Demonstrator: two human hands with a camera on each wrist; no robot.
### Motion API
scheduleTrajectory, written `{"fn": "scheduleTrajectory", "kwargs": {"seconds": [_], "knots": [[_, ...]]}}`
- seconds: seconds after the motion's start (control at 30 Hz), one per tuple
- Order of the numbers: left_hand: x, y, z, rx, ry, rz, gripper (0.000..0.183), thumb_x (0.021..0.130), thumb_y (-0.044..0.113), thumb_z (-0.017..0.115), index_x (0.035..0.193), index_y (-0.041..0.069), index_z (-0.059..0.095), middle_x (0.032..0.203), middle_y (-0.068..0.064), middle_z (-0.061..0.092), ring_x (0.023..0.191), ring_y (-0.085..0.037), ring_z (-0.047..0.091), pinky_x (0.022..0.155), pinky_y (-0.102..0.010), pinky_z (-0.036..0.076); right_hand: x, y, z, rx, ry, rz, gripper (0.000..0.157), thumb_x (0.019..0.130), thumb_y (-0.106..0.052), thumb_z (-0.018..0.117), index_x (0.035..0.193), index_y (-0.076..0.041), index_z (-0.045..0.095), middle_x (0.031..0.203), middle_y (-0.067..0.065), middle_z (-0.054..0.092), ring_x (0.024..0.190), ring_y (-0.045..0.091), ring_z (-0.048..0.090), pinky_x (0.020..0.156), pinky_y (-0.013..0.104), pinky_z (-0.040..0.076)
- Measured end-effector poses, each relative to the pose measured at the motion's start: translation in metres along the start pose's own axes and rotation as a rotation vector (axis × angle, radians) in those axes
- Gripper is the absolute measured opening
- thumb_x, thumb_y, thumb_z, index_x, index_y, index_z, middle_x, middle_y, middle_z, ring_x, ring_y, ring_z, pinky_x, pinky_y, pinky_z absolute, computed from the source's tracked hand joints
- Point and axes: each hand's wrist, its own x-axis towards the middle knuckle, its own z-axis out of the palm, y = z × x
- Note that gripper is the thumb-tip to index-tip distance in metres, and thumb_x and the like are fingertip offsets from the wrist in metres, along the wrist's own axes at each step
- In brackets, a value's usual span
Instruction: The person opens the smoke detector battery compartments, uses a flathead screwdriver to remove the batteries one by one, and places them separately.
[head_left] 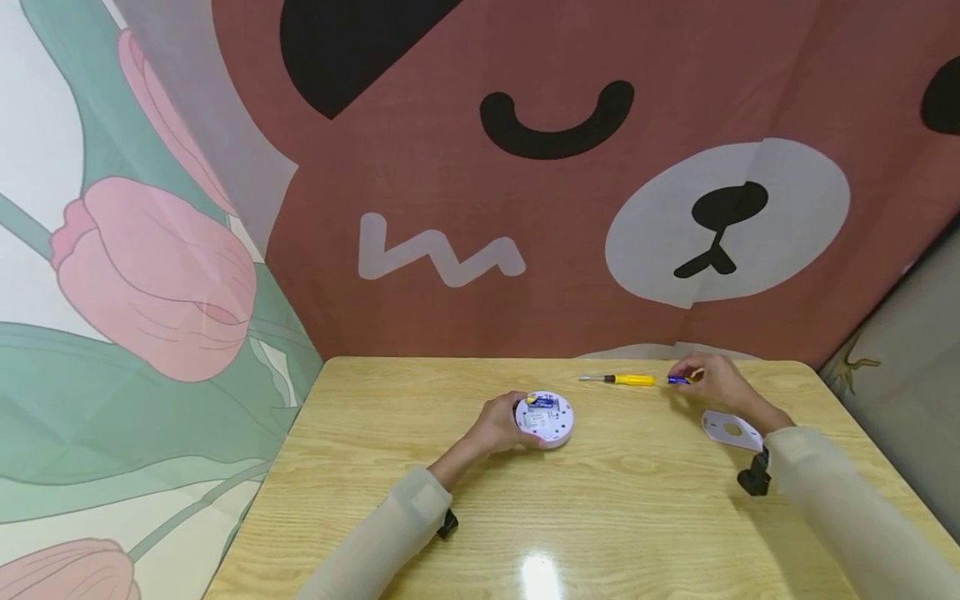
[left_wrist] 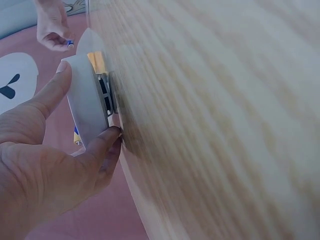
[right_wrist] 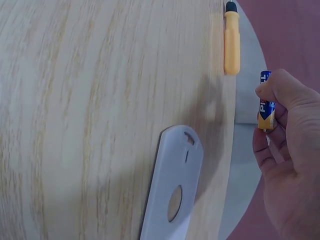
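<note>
My left hand (head_left: 497, 425) grips a round white device (head_left: 553, 427) by its rim, thumb on one side and fingers on the other. Its back faces up in the head view, showing a label and a battery compartment with a blue and yellow battery (head_left: 542, 402) in it. Toward the right of the table, my right hand (head_left: 722, 385) pinches another blue and yellow battery (right_wrist: 266, 107) between thumb and fingers, above the far part of the tabletop. In the left wrist view the device (left_wrist: 86, 97) appears edge-on, close over the wood.
A screwdriver (head_left: 632, 380) with a yellow handle lies near the table's far edge, between the hands. Below my right hand lies a flat white cover plate (right_wrist: 167, 165) with a round hole. A printed cloth (head_left: 450, 317) hangs behind the wooden table (head_left: 637, 517).
</note>
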Motion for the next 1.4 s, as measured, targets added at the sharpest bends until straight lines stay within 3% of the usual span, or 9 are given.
{"fn": "scheduleTrajectory", "kwargs": {"seconds": [0.2,0.37,0.6,1.13,1.4], "knots": [[0.0,-0.001,0.001,-0.005,0.001,0.014,0.09,0.069,0.022,0.103,0.143,-0.003,0.059,0.138,-0.018,0.067,0.129,-0.034,0.062,0.113,-0.047,0.049,-0.005,0.01,0.002,0.002,-0.012,0.032,0.018,0.084,0.003,0.086,0.1,-0.001,0.08,0.096,0.01,0.075,0.083,0.013,0.067,0.071,0.018,0.057],[0.0,-0.001,0.001,-0.003,-0.001,0.005,0.09,0.07,0.023,0.103,0.144,-0.002,0.058,0.139,-0.017,0.067,0.13,-0.033,0.062,0.113,-0.046,0.049,-0.008,0.014,0.003,0.003,-0.015,0.044,0.016,0.085,0.002,0.085,0.1,-0.001,0.08,0.094,0.01,0.075,0.083,0.017,0.068,0.071,0.02,0.057],[-0.002,-0.001,0.002,-0.018,-0.01,-0.006,0.089,0.071,0.024,0.102,0.144,-0.001,0.058,0.139,-0.016,0.067,0.13,-0.032,0.061,0.112,-0.046,0.05,-0.011,0.023,0.009,0.008,-0.045,0.093,0.016,0.085,0.001,0.086,0.1,-0.003,0.08,0.094,0.008,0.075,0.08,0.01,0.066,0.07,0.02,0.056],[-0.001,0.0,0.001,0.03,0.005,0.011,0.091,0.068,0.025,0.103,0.143,-0.001,0.059,0.138,-0.017,0.067,0.131,-0.033,0.061,0.113,-0.046,0.049,-0.015,0.02,0.016,0.021,-0.086,0.172,0.017,0.088,-0.002,0.084,0.105,-0.001,0.08,0.102,0.014,0.077,0.088,0.023,0.067,0.07,0.02,0.054],[0.0,0.0,0.0,0.029,0.006,0.003,0.092,0.069,0.026,0.103,0.144,-0.001,0.059,0.139,-0.017,0.067,0.131,-0.033,0.061,0.113,-0.046,0.049,-0.013,0.022,0.015,0.022,-0.099,0.191,0.019,0.089,-0.005,0.084,0.108,-0.002,0.079,0.103,0.013,0.076,0.089,0.022,0.067,0.074,0.025,0.056]]}}
